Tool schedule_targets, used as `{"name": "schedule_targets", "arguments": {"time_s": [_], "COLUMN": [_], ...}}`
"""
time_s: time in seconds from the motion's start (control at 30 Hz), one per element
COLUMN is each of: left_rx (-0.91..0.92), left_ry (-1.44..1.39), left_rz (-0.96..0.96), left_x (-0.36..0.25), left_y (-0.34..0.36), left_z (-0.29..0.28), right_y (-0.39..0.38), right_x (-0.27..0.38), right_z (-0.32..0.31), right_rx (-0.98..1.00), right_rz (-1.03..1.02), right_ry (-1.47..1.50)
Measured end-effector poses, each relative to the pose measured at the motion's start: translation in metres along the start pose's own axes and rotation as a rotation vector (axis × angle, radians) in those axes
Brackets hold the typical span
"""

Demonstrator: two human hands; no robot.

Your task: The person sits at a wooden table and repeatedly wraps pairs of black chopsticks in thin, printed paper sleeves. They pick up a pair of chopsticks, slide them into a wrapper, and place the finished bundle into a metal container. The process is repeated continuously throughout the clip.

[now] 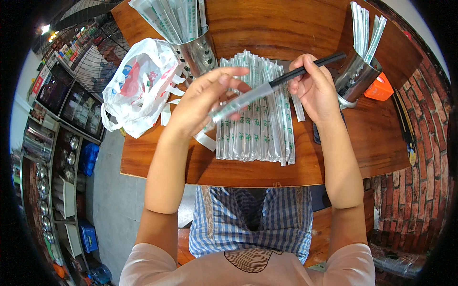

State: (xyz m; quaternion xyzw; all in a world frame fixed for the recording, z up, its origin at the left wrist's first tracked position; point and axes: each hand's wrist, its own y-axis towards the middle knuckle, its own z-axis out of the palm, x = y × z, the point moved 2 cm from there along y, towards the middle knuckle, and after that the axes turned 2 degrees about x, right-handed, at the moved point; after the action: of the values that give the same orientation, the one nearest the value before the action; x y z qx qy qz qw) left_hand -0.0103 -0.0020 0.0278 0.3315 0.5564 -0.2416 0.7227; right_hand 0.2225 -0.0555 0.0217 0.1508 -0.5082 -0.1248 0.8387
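the right hand (316, 86) has its grip pinching black chopsticks (329, 60) above the middle of the surface (372, 136), their left end inside a clear sleeve (248, 97). the left hand's (198, 97) grip is loosely spread by it; contact i cannot tell. green-printed sleeves (255, 131) lie toward the front edge.

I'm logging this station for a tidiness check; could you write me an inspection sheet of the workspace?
Surface: wooden table, brown and grained.
Job's things: black chopsticks partly inside a clear sleeve, above a row of green-printed packets; similar packets stand in the left metal holder and right metal holder.
Clutter: white plastic bag at left, orange container at right.
Hands: right hand pinches the chopsticks; left hand is loosely curled by the sleeve, grip unclear.
Cables: nothing seen.
Surroundings: brick wall right, grey floor left.
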Motion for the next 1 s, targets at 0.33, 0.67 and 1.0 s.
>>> {"name": "schedule_targets", "arguments": {"time_s": [0.33,0.67,1.0], "left_rx": [0.280,0.269,0.396], "left_ry": [-0.034,-0.057,-0.148], "left_rz": [-0.249,-0.272,-0.423], "left_x": [0.015,0.029,0.026], "left_y": [-0.005,-0.003,-0.009], "left_z": [0.005,0.010,0.002], "right_y": [-0.003,-0.004,0.009], "right_x": [-0.007,-0.019,-0.012], "right_z": [0.007,0.011,-0.022], "right_rx": [-0.018,-0.052,-0.327], "right_rz": [0.127,0.265,0.083], "right_ry": [-0.030,-0.012,0.151]}}
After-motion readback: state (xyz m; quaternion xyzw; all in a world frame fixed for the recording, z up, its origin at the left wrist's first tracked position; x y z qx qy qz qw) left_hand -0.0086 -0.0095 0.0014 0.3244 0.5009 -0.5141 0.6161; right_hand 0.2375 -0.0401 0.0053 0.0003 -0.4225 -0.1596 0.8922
